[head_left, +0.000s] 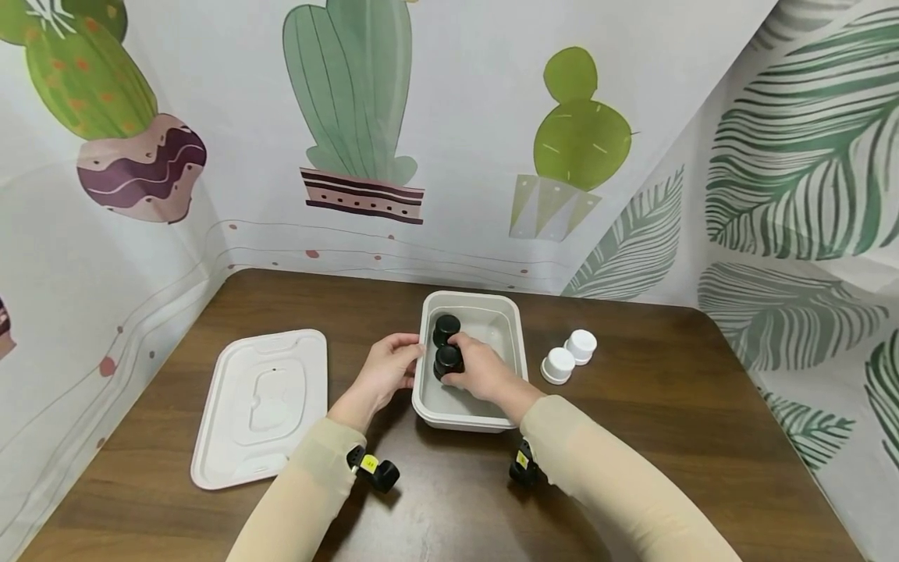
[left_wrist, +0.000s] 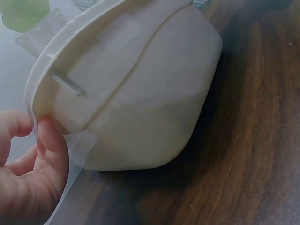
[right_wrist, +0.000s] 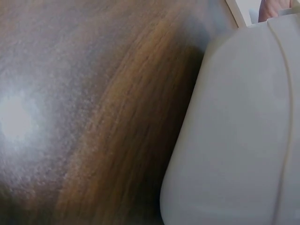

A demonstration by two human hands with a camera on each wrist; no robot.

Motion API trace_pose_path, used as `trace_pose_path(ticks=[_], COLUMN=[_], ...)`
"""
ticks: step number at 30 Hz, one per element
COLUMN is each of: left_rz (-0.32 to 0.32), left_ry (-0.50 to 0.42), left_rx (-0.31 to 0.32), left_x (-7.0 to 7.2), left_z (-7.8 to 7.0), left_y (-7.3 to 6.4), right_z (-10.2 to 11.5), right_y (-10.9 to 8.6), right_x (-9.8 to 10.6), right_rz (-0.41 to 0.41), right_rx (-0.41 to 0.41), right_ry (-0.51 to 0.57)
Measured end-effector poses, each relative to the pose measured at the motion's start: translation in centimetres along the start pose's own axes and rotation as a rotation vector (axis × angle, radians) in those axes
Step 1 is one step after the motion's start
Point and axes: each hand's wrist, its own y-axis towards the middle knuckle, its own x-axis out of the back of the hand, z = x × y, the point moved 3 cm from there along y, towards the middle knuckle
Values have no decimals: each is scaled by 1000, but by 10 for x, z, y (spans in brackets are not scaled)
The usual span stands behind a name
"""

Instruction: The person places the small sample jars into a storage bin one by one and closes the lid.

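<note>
A light grey plastic storage box (head_left: pixel 502 326) stands on the table, its open top facing up. My left hand (head_left: pixel 386 368) pinches the box's left rim; in the left wrist view the fingers (left_wrist: pixel 51 145) bend around that rim. Inside the box, my right hand (head_left: pixel 485 371) grips a small black lidded jar (head_left: pixel 447 360) between thumb and fingers. Just behind it is a second black jar (head_left: pixel 446 328), close to the right fingertips. The right wrist view shows the outer wall of the box (right_wrist: pixel 234 131), with the right hand hidden.
A white lid (head_left: pixel 242 437) lies flat on the wooden table (head_left: pixel 449 499) at the left. Two small white jars, a nearer one (head_left: pixel 558 365) and a farther one (head_left: pixel 581 346), stand right of the box. Behind the table hangs a plant-printed cloth (head_left: pixel 463 156).
</note>
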Motion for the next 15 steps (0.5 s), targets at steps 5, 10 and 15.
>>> trace_pose_path(ticks=[5, 10, 15], left_rz=[-10, -15, -16], left_ry=[6, 4, 8], left_rx=[-1, 5, 7], left_x=[1, 1, -1], left_z=[-1, -1, 2], left_y=[0, 0, 0], right_z=[2, 1, -1], right_y=[-2, -2, -3], right_x=[1, 1, 1], right_rz=[-5, -24, -29], right_rx=[12, -5, -47], right_ry=[-4, -17, -9])
